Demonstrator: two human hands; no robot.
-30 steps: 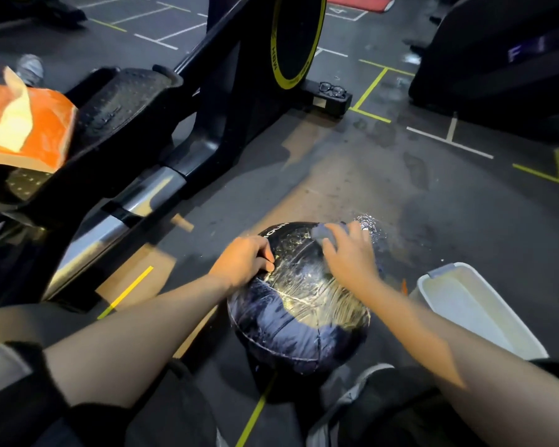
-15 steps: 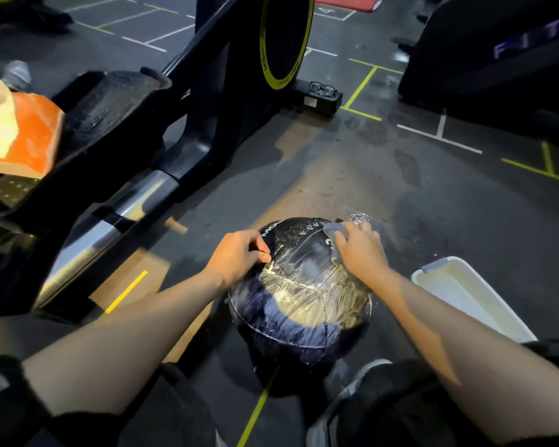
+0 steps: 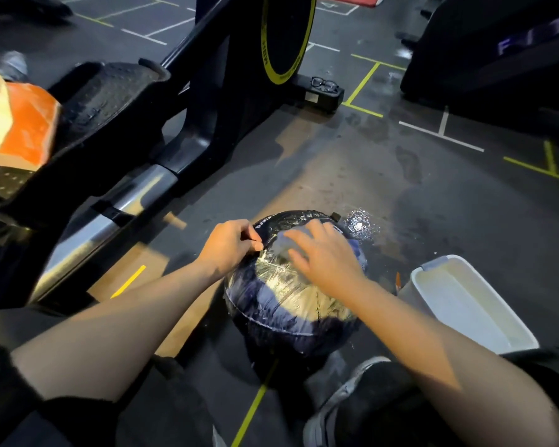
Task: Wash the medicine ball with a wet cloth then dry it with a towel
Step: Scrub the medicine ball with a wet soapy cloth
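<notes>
A dark medicine ball point(image 3: 291, 298) sits on the gym floor point(image 3: 352, 162) between the person's knees, its upper face wet and shining under the light; white lettering curves along its far top edge, too partial to read. The left hand point(image 3: 228, 248) rests on the ball's upper left side, fingers point(image 3: 250, 241) curled loosely with their tips touching the surface; it grips nothing that can be made out, only steadying the ball. The right hand point(image 3: 328, 258) lies flat on the top of the ball, fingers point(image 3: 299, 235) spread and blurred, pressing a grey-blue cloth point(image 3: 286, 245) against the surface; a darker blue fold of the cloth shows past the hand on the right side of the ball. Just beyond the ball a small puddle point(image 3: 359, 225) glints on the floor, and the floor around it is darkened with damp patches. A white plastic basin point(image 3: 465, 304) stands to the right of the ball, near it but apart. To the left rises the black frame of an exercise machine point(image 3: 188, 101) with a silver rail and a yellow-rimmed wheel point(image 3: 288, 37); a pair of glasses point(image 3: 325, 83) rests on its foot. An orange and cream folded thing point(image 3: 13, 124) lies on the machine's pedal at far left; whether it is a towel I cannot tell. Yellow and white lines mark the floor.
</notes>
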